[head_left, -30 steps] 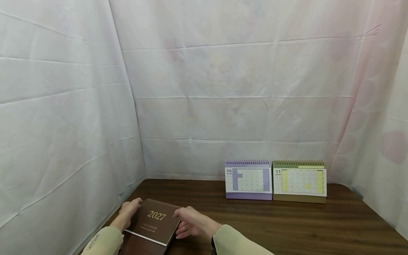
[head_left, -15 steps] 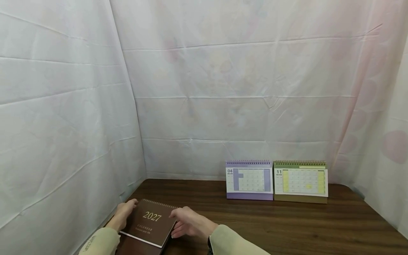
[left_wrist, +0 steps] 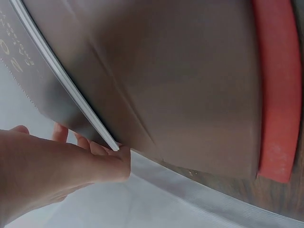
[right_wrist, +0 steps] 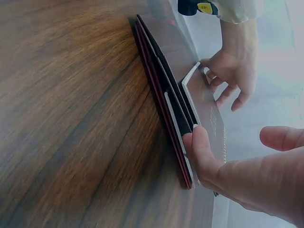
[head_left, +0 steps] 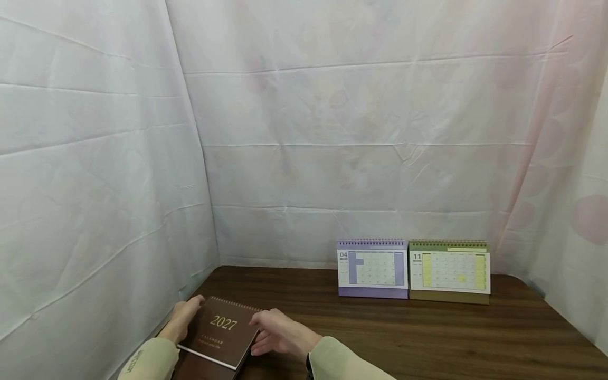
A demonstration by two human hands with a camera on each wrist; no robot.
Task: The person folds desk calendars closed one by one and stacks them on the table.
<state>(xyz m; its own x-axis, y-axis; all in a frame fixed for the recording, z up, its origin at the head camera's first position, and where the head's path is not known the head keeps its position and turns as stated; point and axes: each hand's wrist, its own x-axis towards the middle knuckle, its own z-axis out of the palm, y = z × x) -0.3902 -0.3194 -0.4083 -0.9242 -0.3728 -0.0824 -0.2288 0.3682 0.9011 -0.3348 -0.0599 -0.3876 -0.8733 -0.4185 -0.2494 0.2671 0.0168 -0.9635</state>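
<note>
A brown spiral-bound desk calendar (head_left: 223,327) with gold "2027" lettering leans back at the table's front left, its coil at the far end. Beyond the white page edge, its brown base panel (left_wrist: 199,85) runs toward me. My left hand (head_left: 182,316) holds the left edge; in the left wrist view the thumb is at the page corner and several fingers show behind it. At the right edge, my right hand (head_left: 280,332) grips the calendar near its upper corner, lower fingers curled beside it. The right wrist view shows fingertips (right_wrist: 199,142) against its layered side.
Two desk calendars stand side by side at the back right: a purple one (head_left: 372,269) showing 04 and a green one (head_left: 448,272) showing 11. Pale cloth (head_left: 304,132) hangs behind and beside the dark wooden table (head_left: 361,332). A red strip (left_wrist: 282,90) borders the brown panel.
Both hands have shifted the brown calendar a little to the left, keeping their hold on its two sides. The purple and green calendars stand as before.
</note>
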